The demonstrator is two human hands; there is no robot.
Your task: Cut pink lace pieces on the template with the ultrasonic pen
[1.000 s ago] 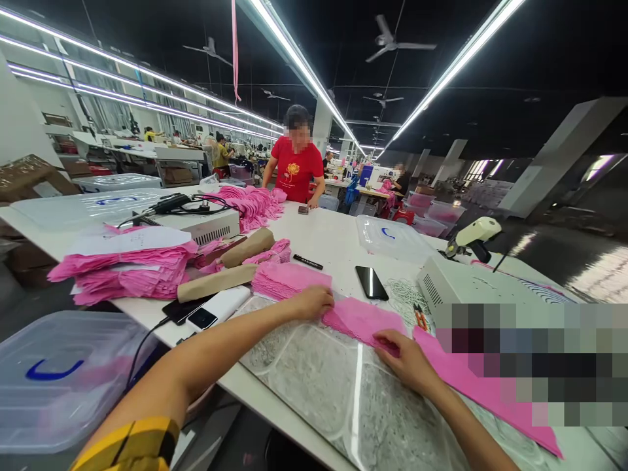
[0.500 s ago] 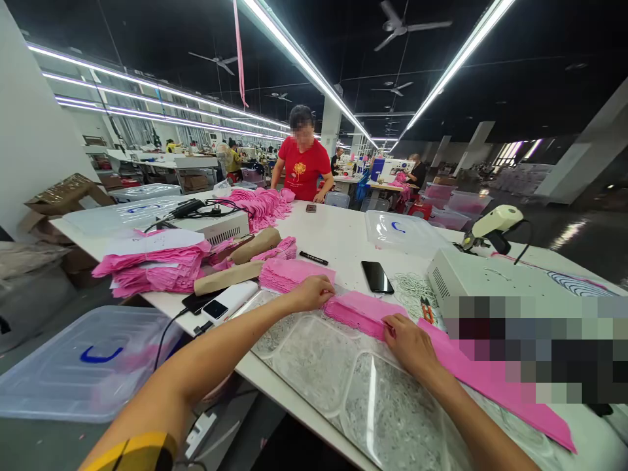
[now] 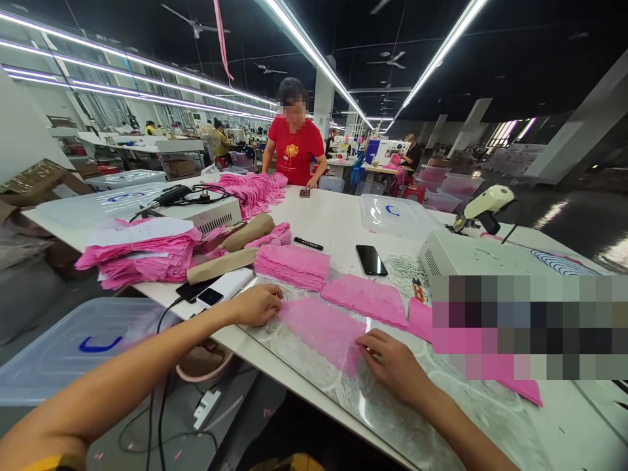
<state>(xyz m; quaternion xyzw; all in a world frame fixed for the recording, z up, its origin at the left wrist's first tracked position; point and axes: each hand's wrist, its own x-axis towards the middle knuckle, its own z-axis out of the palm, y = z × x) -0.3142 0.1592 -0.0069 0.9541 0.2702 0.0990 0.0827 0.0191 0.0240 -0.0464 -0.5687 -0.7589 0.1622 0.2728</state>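
A thin, see-through pink fabric piece [image 3: 321, 327] is stretched between my hands over a clear plastic template [image 3: 392, 399]. My left hand [image 3: 260, 305] pinches its left corner, fingers closed. At the right edge, my right hand [image 3: 390, 360] grips the fabric between thumb and fingers. Just beyond the piece lies a stack of pink fabric pieces [image 3: 366, 299]. A thicker pink stack [image 3: 292, 265] sits behind my left hand. To the right, a long pink fabric strip [image 3: 524, 386] is partly covered by a blurred patch.
A black phone [image 3: 371, 260], a marker [image 3: 309, 243] and orange-handled snippers [image 3: 418, 289] lie on the white table [image 3: 338, 222]. A white power bank [image 3: 226, 288] is left of my left hand. Pink bundles [image 3: 147, 252] are piled farther left. A person in a red shirt [image 3: 297, 154] stands opposite.
Both hands have come back from the pink stack toward me, bringing a single fabric piece over the template. The stack stays behind. The view has shifted slightly.
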